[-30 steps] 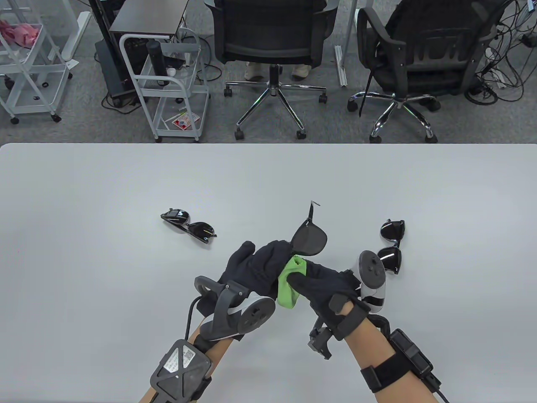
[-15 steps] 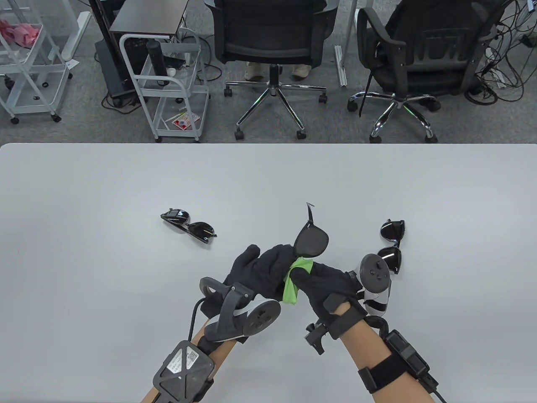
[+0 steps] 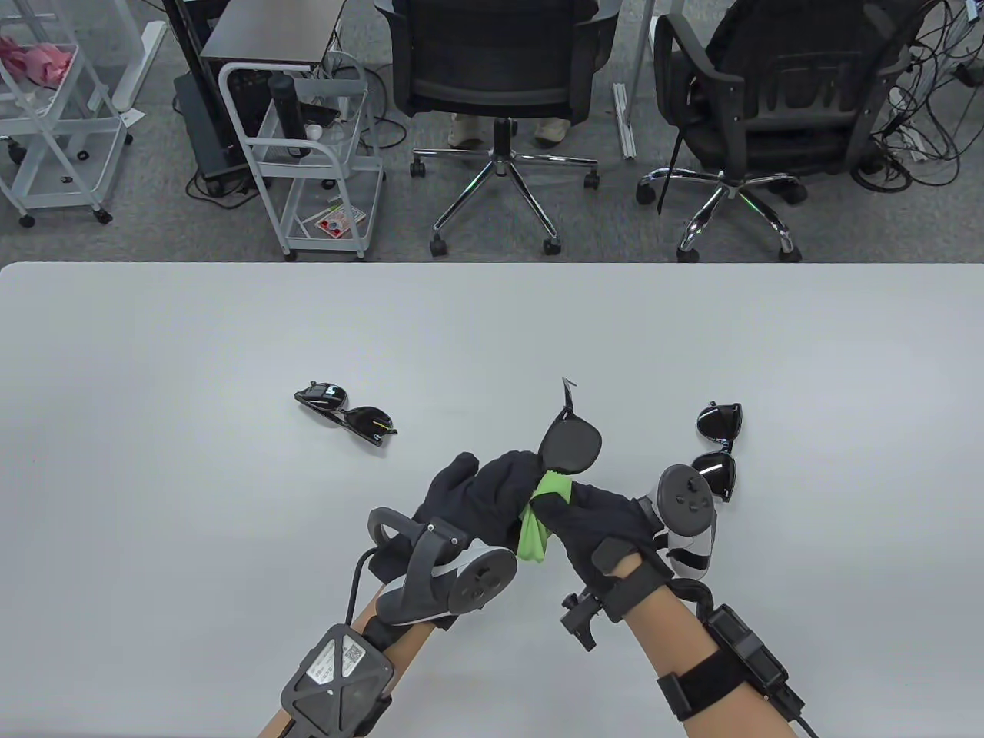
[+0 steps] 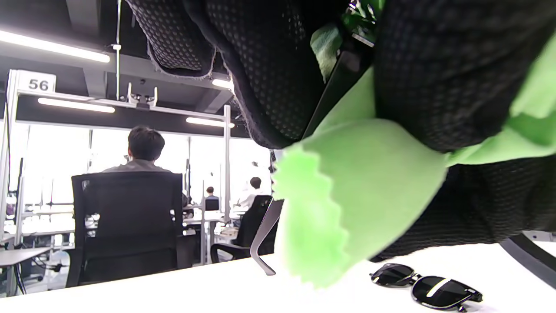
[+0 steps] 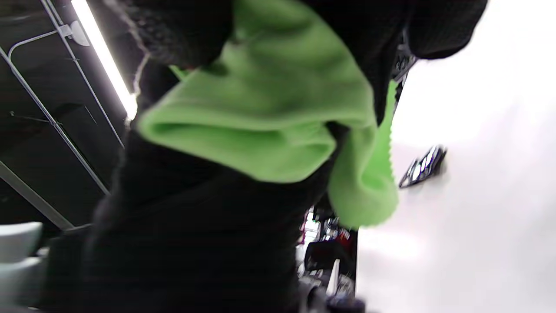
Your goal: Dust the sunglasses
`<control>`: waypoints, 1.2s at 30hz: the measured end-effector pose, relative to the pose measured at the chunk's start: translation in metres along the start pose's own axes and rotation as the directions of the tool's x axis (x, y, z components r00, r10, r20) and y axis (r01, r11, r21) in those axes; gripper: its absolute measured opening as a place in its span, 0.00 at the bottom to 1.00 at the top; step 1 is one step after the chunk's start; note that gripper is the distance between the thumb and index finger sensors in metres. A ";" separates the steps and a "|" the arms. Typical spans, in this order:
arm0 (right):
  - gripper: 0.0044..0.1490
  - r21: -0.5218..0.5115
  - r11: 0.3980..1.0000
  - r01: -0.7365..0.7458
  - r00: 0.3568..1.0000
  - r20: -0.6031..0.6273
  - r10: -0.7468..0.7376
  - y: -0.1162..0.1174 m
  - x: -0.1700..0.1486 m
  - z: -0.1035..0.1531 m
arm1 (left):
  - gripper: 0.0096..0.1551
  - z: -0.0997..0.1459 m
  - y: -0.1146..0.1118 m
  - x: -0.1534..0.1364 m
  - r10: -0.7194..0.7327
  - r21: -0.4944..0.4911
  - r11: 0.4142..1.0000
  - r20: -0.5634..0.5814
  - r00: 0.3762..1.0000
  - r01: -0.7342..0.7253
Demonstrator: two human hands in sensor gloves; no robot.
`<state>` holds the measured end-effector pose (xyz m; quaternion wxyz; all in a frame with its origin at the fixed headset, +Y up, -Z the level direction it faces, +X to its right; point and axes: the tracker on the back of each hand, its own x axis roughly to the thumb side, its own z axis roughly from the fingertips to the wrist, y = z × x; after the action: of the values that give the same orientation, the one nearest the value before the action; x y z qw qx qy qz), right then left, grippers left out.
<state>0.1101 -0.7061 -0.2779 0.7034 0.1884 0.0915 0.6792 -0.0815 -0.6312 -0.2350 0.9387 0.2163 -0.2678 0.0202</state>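
My left hand (image 3: 492,492) holds a pair of black sunglasses (image 3: 570,444) above the table; one dark lens and one temple stick up past my fingers. My right hand (image 3: 573,511) pinches a green cloth (image 3: 538,523) against the lower part of the glasses, right beside my left fingers. The cloth hangs down between the two hands. It fills much of the left wrist view (image 4: 347,195) and the right wrist view (image 5: 269,113). The lower lens is hidden by the cloth and my fingers.
A second pair of black sunglasses (image 3: 346,415) lies on the white table (image 3: 154,461) to the left. A third pair (image 3: 719,450) lies to the right, just behind my right hand's tracker (image 3: 684,523). Office chairs and a cart stand beyond the far edge.
The held sunglasses have tilted slightly left and my right hand has bunched the cloth up closer to the lens. Both hands have stayed at about the same spot.
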 end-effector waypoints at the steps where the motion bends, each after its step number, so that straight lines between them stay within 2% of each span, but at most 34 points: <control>1: 0.30 0.010 1.000 0.017 1.000 -0.019 -0.017 0.000 -0.001 0.000 | 0.60 0.000 -0.001 -0.001 -0.014 -0.002 1.000 0.001 1.000 0.014; 3: 0.28 0.023 1.000 -0.007 0.999 -0.042 0.008 0.002 -0.002 -0.001 | 0.60 0.000 -0.003 -0.002 -0.011 -0.009 1.000 0.000 1.000 0.011; 7: 0.26 -0.056 0.995 -0.083 0.995 -0.053 0.080 0.000 -0.001 0.000 | 0.60 -0.001 -0.005 0.000 0.001 -0.021 1.000 -0.003 1.000 -0.001; 11: 0.29 -0.061 0.996 -0.061 0.997 -0.043 0.059 -0.001 -0.002 0.001 | 0.60 -0.002 -0.007 0.000 0.016 -0.038 0.999 -0.017 1.000 -0.017; 17: 0.29 0.083 0.996 0.025 0.996 -0.087 -0.018 0.003 -0.007 -0.002 | 0.60 0.002 -0.005 0.001 -0.055 -0.019 0.998 0.005 0.998 0.055; 22: 0.25 -0.128 0.972 -0.196 0.980 -0.060 0.190 0.004 0.005 0.001 | 0.62 0.000 -0.007 0.011 -0.094 0.028 0.995 -0.006 0.996 0.094; 26: 0.27 -0.131 0.978 -0.165 0.986 -0.037 0.162 0.009 0.003 0.003 | 0.64 -0.002 -0.008 0.012 -0.100 0.027 0.994 -0.052 0.994 0.101; 31: 0.33 0.017 0.995 -0.096 0.995 0.012 0.095 0.007 0.009 -0.003 | 0.62 -0.003 -0.007 -0.001 -0.039 0.000 0.999 -0.110 0.993 0.039; 34: 0.30 -0.069 0.977 -0.200 0.979 0.035 0.202 -0.003 0.019 0.000 | 0.61 -0.003 -0.007 -0.013 -0.033 -0.032 0.999 -0.143 0.989 0.029; 36: 0.28 -0.080 0.974 -0.213 0.975 0.050 0.218 -0.010 0.023 0.002 | 0.60 -0.002 -0.007 -0.020 -0.004 -0.034 0.999 -0.170 0.985 -0.002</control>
<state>0.1214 -0.6840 -0.2771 0.6344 0.1905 0.0246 0.7487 -0.0966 -0.6349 -0.2490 0.9616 0.1980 -0.1870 0.0334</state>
